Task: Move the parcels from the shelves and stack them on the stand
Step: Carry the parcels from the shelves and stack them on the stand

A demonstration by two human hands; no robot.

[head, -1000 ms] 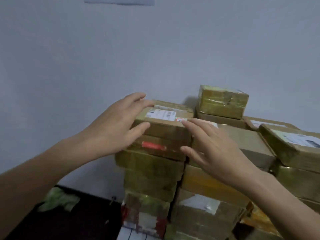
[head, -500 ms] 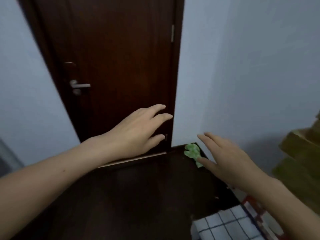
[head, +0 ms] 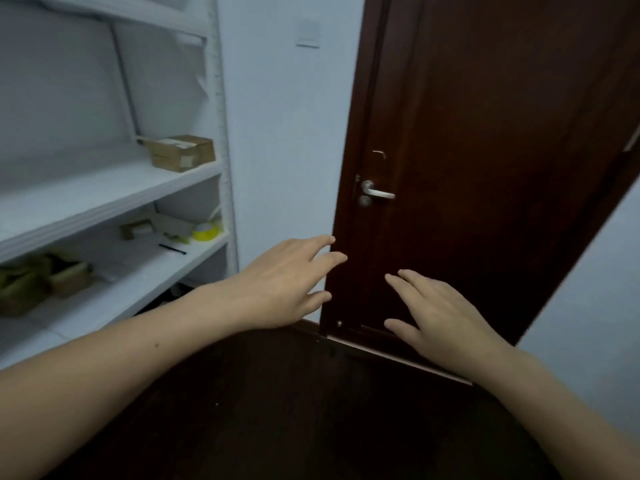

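Now: both hands empty, fingers spread and relaxed. Left hand (head: 287, 282) sits just left of the door (head: 485, 133) edge, right hand (head: 440, 317) before its lower panel. Left of the door, shelves (head: 104, 199): brown parcel (head: 180, 152) on the middle board, lower parcels (head: 67, 277) blurred, cut off. Risk: a hasty reach clips the board and tips a parcel. Stand out of view.
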